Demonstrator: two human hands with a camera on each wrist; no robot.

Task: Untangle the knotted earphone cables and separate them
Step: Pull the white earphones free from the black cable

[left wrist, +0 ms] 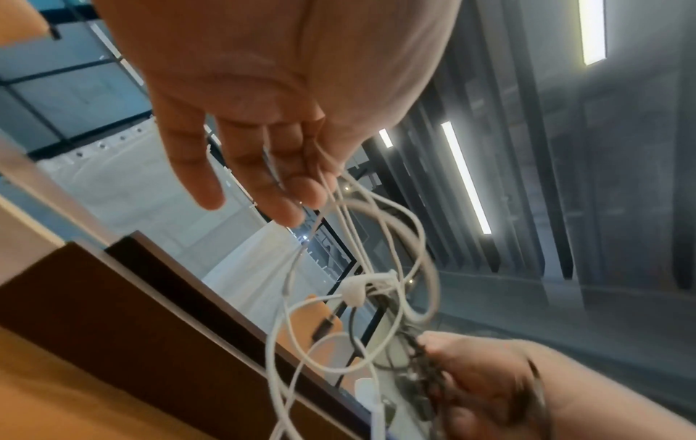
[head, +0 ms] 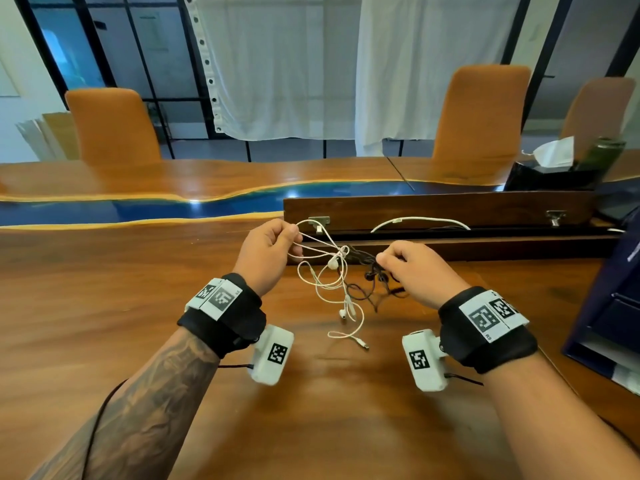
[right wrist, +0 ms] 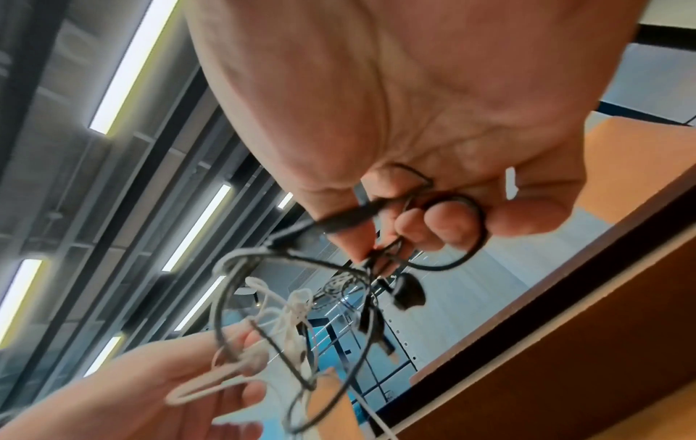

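Two earphone sets hang between your hands above the wooden table (head: 145, 341), joined at a small tight knot (head: 343, 251) about midway between them. Your left hand (head: 266, 252) pinches loops of the white cable (head: 320, 289) between thumb and fingers, while your right hand (head: 415, 271) is curled round a bunch of the black cable (head: 360, 292), one loop hooked over a finger in the right wrist view. The white cable's loose tail trails down so that its plug (head: 363, 345) lies on the table, and a white earbud (head: 333, 263) dangles just below the knot. These cords look light, thin and limp: they will not hold a shape, and they likely slip through a loose pinch, so grip close to the knot rather than far out on the slack. Pulling your hands apart would probably cinch the knot tighter, and the fine wires near the earbuds and the inline remote seem the weakest places, so avoid tugging there. Better to ease the tension, take hold beside the knot with your fingertips, and work one loop open before feeding an earbud back through.
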